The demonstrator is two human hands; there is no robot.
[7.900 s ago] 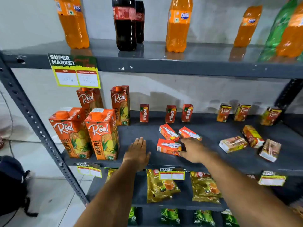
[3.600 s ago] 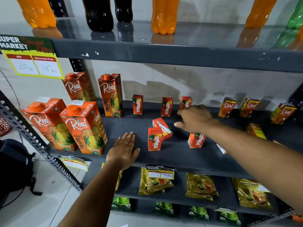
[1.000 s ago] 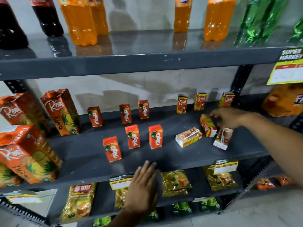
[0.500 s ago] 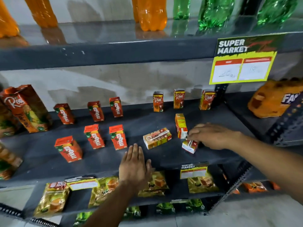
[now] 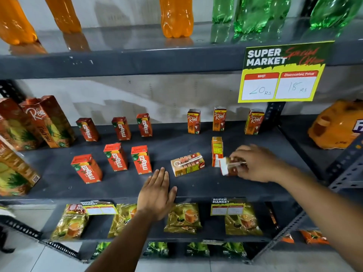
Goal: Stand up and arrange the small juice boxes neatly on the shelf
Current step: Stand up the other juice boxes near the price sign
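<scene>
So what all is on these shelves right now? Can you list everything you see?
Maaza juice boxes: six, red, upright, middle shelf left.
Real juice boxes standing: three, orange, back row.
Real juice boxes lying flat: two, orange, front of the back row.
Real juice box in hand: one, tilted.
Large Real cartons: several, orange, far left.
Bottles: orange and green, top shelf.
Price sign: one, yellow and black, upper right.
Pouches: gold, lower shelf; green ones below.
Left hand: flat on the shelf edge.
Right hand: gripping the tilted box.
</scene>
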